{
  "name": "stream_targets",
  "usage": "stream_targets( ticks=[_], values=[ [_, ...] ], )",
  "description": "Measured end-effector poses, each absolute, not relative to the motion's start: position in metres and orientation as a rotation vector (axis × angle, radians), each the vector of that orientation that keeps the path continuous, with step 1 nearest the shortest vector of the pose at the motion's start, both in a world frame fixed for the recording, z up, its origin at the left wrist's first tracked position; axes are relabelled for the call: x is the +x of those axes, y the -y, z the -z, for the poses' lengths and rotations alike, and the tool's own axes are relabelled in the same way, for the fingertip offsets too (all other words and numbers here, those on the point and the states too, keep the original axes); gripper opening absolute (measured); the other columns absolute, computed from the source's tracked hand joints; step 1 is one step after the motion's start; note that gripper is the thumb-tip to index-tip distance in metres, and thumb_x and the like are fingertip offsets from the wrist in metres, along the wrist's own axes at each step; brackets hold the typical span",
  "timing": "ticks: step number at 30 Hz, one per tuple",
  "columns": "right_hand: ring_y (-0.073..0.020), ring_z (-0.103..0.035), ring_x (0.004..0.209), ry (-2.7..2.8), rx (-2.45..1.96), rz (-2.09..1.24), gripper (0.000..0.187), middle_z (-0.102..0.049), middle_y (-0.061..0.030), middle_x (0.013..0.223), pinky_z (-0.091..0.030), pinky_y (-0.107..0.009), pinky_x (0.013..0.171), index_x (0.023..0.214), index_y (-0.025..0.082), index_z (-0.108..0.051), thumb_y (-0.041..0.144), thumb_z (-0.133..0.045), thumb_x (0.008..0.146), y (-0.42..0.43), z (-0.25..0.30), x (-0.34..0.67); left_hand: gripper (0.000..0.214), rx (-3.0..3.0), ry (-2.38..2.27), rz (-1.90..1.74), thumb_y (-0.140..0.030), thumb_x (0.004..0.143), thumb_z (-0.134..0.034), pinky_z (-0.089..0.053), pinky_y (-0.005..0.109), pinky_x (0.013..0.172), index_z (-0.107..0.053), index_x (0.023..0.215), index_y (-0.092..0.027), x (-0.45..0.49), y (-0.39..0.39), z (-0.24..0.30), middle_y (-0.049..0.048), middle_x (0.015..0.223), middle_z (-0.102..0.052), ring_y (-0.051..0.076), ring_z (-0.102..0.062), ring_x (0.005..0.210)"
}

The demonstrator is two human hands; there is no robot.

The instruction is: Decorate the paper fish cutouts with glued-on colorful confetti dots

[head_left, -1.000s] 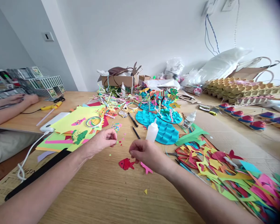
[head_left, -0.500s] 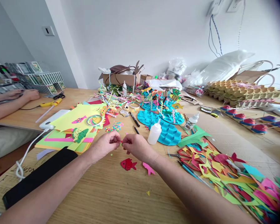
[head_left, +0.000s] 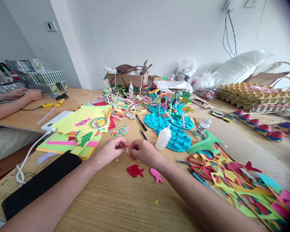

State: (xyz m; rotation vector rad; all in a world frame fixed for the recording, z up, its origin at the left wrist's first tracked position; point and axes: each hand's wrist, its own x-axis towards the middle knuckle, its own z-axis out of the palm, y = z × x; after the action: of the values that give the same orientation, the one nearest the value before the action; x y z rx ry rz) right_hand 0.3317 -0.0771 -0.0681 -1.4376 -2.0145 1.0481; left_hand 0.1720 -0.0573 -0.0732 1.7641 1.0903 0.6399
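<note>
My left hand (head_left: 114, 148) and my right hand (head_left: 145, 151) face each other just above the table, fingertips pinched and a small gap apart. Tiny red and green paper dots show in the gap; whether they are held or lie behind, I cannot tell. Whatever is in either pinch is too small to make out. Below the hands lies a red paper fish (head_left: 134, 171) with a black eye. A pink paper fish (head_left: 156, 175) is partly covered by my right wrist. Beyond my right hand stands a white squeeze bottle (head_left: 163, 138), and colored confetti (head_left: 120, 130) is heaped beyond my left.
Blue scalloped card bases (head_left: 177, 138) stand at the back, some carrying paper fish. Paper scraps (head_left: 241, 183) and red-handled scissors (head_left: 198, 166) fill the right. Left are paper sheets (head_left: 65, 124), a black case (head_left: 42, 183) and another person's hands (head_left: 32, 95).
My fingertips have drawn slightly apart, widening the gap between the two hands. The whole view has shifted a little, and the table things stay where they were.
</note>
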Motion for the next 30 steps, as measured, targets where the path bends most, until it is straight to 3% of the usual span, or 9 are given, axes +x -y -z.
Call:
stream_targets(
  ticks=[8,14,30],
  values=[
    [-0.008,-0.047,0.055,2.14,-1.435,-0.91,0.014,-0.055,0.0027,0.06,-0.032,-0.018,0.049,0.071,0.015,-0.059,0.011,-0.046,0.069,0.08,0.059,0.348,0.009,1.951,-1.189,-0.597,-0.01,0.065,-0.047,-0.038,0.02,0.054,-0.051,0.07,-0.017,0.167,0.056,0.08,-0.0046,0.062,-0.051,0.011,-0.049,0.061],
    [-0.0082,-0.046,0.054,2.415,-1.403,-0.94,0.015,-0.057,0.0027,0.061,-0.03,-0.018,0.048,0.072,0.017,-0.063,0.014,-0.049,0.068,0.088,0.054,0.36,0.015,2.258,-1.282,-0.469,-0.009,0.072,-0.048,-0.039,0.021,0.059,-0.058,0.076,-0.019,0.164,0.059,0.083,-0.0027,0.071,-0.061,0.012,-0.055,0.065],
    [-0.0108,-0.051,0.06,2.777,-1.502,-0.757,0.018,-0.065,-0.0015,0.073,-0.029,-0.018,0.047,0.076,0.018,-0.065,0.02,-0.048,0.071,0.092,0.048,0.343,0.021,2.627,-1.145,-0.516,0.002,0.073,-0.048,-0.041,0.023,0.067,-0.057,0.08,-0.015,0.163,0.063,0.083,0.0021,0.084,-0.054,0.014,-0.053,0.076]
  ],
)
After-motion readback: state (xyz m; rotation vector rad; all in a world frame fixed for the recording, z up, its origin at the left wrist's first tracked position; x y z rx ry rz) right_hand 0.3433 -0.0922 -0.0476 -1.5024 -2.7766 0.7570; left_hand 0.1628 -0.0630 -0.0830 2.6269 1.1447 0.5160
